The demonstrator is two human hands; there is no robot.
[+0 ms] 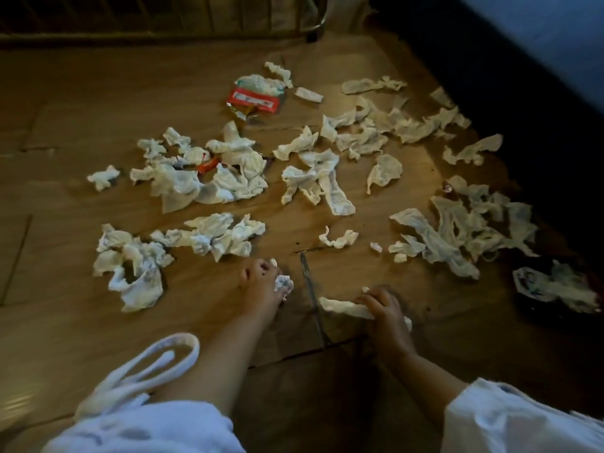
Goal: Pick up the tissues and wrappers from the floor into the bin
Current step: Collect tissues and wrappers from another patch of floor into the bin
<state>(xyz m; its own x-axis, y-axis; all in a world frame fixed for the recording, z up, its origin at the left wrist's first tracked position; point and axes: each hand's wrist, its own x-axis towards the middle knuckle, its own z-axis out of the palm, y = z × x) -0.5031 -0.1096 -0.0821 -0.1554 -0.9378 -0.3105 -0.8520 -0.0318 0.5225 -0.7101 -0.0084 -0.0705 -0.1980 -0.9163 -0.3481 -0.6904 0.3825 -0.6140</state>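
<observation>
Several crumpled white tissues (pixel 209 181) lie scattered over the brown wooden floor (pixel 81 109). A red and white wrapper (pixel 255 101) lies at the back and a small orange wrapper (pixel 207 165) sits among the middle tissues. My left hand (pixel 260 282) is low over the floor and grips a small balled tissue (pixel 283 284). My right hand (pixel 384 307) holds a long twisted tissue (pixel 340 307) that rests on the floor. A dark bin (pixel 552 308) with tissues inside sits at the right edge.
A dark piece of furniture (pixel 523 109) runs along the right side. Wooden slats (pixel 163 14) stand at the back. White sleeves (pixel 523 423) and a white loop of fabric (pixel 147 364) hang in the foreground. A dark seam (pixel 312 295) in the floor runs between my hands.
</observation>
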